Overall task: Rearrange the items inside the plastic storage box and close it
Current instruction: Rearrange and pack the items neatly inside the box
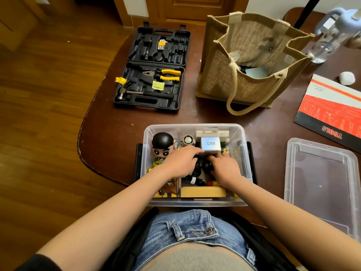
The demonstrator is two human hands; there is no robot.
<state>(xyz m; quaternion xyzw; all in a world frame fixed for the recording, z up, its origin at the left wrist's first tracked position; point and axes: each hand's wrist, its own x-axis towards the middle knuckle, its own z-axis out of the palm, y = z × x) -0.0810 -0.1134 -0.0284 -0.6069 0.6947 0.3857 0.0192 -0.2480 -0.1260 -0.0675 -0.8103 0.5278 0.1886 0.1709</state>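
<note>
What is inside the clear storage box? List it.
Inside the storage box: a black-haired figurine, a small round fan, a Q88 box, black cables and a tan block. The left hand and right hand cover whatever lies beneath them.

Fingertips of both hands are hidden behind the Q88 box [211, 144]. The lid [322, 184] and red booklet [332, 108] are cut off at frame right.
</note>
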